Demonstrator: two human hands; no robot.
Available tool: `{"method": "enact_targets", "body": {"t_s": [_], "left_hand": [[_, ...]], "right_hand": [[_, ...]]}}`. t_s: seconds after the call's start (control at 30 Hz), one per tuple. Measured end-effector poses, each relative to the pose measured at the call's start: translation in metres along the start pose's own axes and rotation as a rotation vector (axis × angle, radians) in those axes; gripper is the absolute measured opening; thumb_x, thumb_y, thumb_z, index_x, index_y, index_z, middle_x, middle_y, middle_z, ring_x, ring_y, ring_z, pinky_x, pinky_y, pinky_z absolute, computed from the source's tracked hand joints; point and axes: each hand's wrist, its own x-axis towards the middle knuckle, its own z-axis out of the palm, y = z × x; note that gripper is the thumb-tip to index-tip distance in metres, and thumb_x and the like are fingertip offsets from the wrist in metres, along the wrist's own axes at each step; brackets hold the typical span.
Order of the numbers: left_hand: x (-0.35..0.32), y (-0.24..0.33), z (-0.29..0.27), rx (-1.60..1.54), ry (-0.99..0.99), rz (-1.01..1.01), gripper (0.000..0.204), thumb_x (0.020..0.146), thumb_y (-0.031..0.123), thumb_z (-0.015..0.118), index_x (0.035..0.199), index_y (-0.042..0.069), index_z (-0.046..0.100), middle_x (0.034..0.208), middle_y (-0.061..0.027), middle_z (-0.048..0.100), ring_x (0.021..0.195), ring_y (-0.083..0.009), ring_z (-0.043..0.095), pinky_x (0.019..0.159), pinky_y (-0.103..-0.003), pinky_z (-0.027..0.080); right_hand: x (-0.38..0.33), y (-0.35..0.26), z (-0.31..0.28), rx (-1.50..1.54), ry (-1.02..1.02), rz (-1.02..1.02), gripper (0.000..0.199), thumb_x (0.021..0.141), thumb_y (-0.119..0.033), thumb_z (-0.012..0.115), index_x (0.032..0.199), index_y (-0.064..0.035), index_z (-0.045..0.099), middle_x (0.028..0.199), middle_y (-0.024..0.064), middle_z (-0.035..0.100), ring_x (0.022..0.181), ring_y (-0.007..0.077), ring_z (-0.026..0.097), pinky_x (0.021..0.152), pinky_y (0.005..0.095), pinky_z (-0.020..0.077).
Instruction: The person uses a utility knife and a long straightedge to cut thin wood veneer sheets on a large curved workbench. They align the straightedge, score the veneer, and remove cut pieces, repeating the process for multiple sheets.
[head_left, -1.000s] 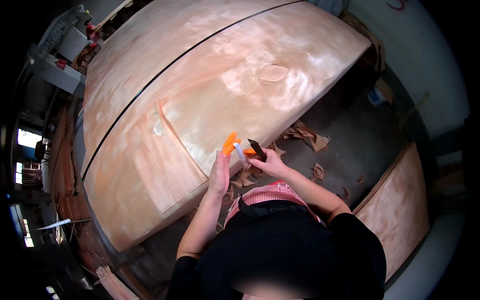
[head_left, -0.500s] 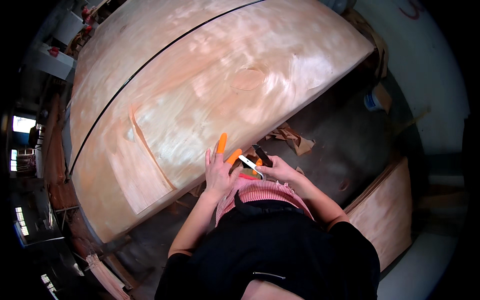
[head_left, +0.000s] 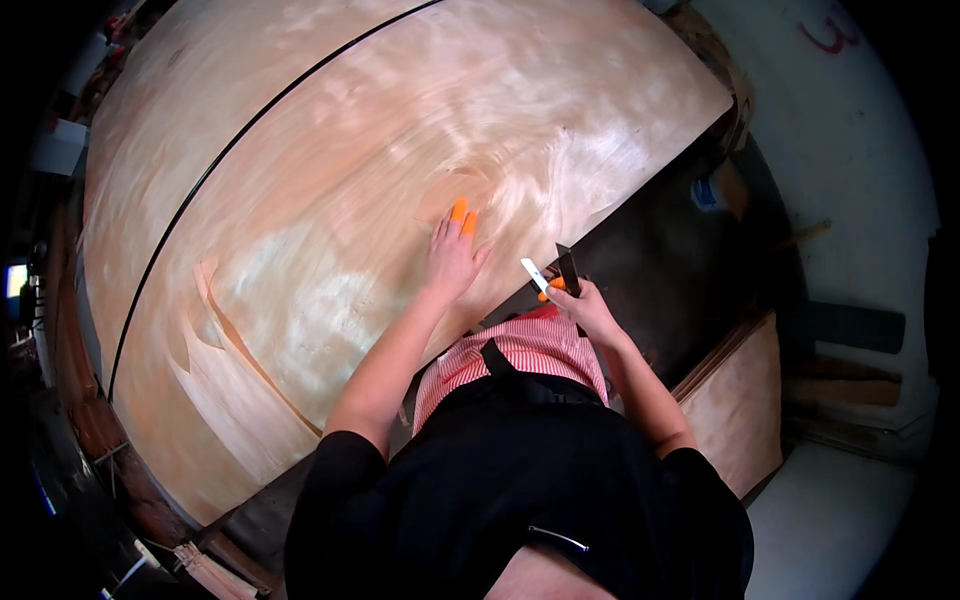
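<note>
A large sheet of thin wood veneer (head_left: pixel 330 190) covers the table in front of me. My left hand (head_left: pixel 452 255) lies flat on it near the front edge, fingers stretched out, with orange caps on two fingertips. My right hand (head_left: pixel 585 308) is beside the table edge, closed around a utility knife (head_left: pixel 560 275) with a black handle and a short pale blade pointing up and left. The knife is off the sheet, just right of my left hand.
A dark seam (head_left: pixel 240 150) runs across the veneer. A long split (head_left: pixel 250 350) marks the sheet at lower left. More veneer sheets (head_left: pixel 735 390) lean at the right over a dark floor (head_left: pixel 660 260). A grey wall (head_left: pixel 850 160) stands beyond.
My left hand has left the knife and reached forward, flat onto the veneer. My right hand keeps the knife, now at the table edge. The view has shifted closer over the sheet.
</note>
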Motion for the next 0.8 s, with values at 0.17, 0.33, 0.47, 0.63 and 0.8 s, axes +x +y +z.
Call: {"method": "enact_targets", "body": {"t_s": [0.17, 0.33, 0.47, 0.63, 0.8], "left_hand": [[0.042, -0.010, 0.029, 0.060, -0.170, -0.003, 0.059, 0.076, 0.035, 0.055, 0.119, -0.003, 0.039, 0.124, -0.0181, 0.035, 0.117, -0.0304, 0.032, 0.099, -0.040, 0.023], [0.050, -0.010, 0.042, 0.095, -0.212, 0.000, 0.063, 0.074, 0.035, 0.056, 0.120, -0.003, 0.037, 0.125, -0.0167, 0.034, 0.120, -0.0288, 0.028, 0.100, -0.040, 0.022], [0.051, -0.011, 0.047, 0.084, -0.176, -0.026, 0.065, 0.072, 0.036, 0.057, 0.121, -0.002, 0.036, 0.124, -0.0166, 0.035, 0.119, -0.0286, 0.029, 0.100, -0.040, 0.021], [0.054, -0.005, 0.045, 0.061, -0.198, -0.116, 0.065, 0.071, 0.038, 0.057, 0.122, 0.002, 0.038, 0.123, -0.0129, 0.037, 0.117, -0.0259, 0.031, 0.098, -0.041, 0.023], [0.069, 0.001, 0.043, 0.178, -0.323, -0.099, 0.063, 0.068, 0.040, 0.060, 0.121, 0.009, 0.042, 0.124, -0.0074, 0.038, 0.115, -0.0228, 0.033, 0.093, -0.041, 0.027]], "right_hand": [[0.072, -0.023, -0.008, -0.020, 0.039, 0.010, 0.014, 0.081, -0.016, 0.055, 0.081, -0.0016, 0.058, 0.052, -0.0049, 0.041, 0.043, 0.0037, 0.036, 0.039, 0.0193, 0.0266], [0.174, -0.011, -0.008, -0.098, 0.071, -0.079, 0.017, 0.077, -0.018, 0.059, 0.080, -0.0006, 0.058, 0.053, -0.0018, 0.047, 0.044, 0.0058, 0.042, 0.040, 0.0206, 0.0322], [0.206, -0.001, -0.006, -0.127, 0.071, 0.012, 0.017, 0.075, -0.018, 0.060, 0.078, -0.0016, 0.059, 0.055, -0.0006, 0.050, 0.046, 0.0068, 0.045, 0.042, 0.0219, 0.0354], [0.206, 0.002, -0.010, -0.095, -0.012, 0.023, 0.016, 0.076, -0.017, 0.060, 0.080, -0.0008, 0.058, 0.057, -0.0012, 0.050, 0.047, 0.0064, 0.045, 0.043, 0.0212, 0.0351], [0.197, -0.005, -0.014, -0.020, -0.118, 0.045, 0.016, 0.077, -0.016, 0.060, 0.079, -0.0003, 0.056, 0.059, -0.0006, 0.051, 0.050, 0.0069, 0.045, 0.045, 0.0217, 0.0363]]}}
